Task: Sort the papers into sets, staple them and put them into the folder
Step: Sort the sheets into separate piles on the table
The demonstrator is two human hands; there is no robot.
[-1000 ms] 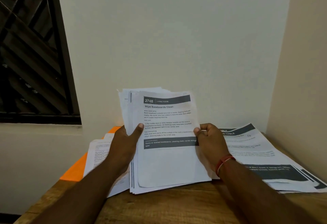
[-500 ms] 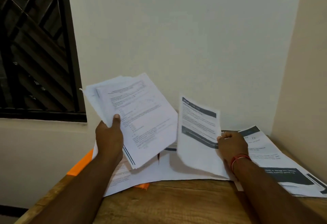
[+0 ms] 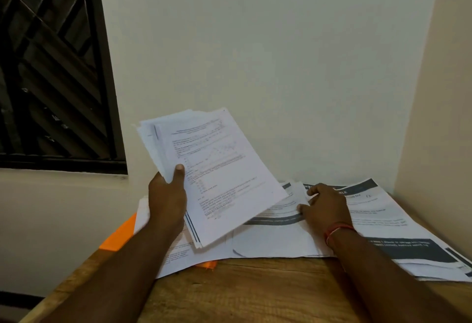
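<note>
We log the left hand (image 3: 167,202), thumb pressed on the front, pinching a fanned stack of papers (image 3: 219,169) held tilted above the table; its small black print is too blurred to read. Right hand (image 3: 325,206): fingers spread, lying flat on a loose sheet (image 3: 275,236) with a dark grey band, on the wooden table (image 3: 255,292). Red thread (image 3: 337,230) round the right wrist. Banded sheets (image 3: 396,220) piled to the right, white lettering unreadable. Orange folder (image 3: 118,236), flat under papers at the table's left edge; we cannot tell its contents.
</note>
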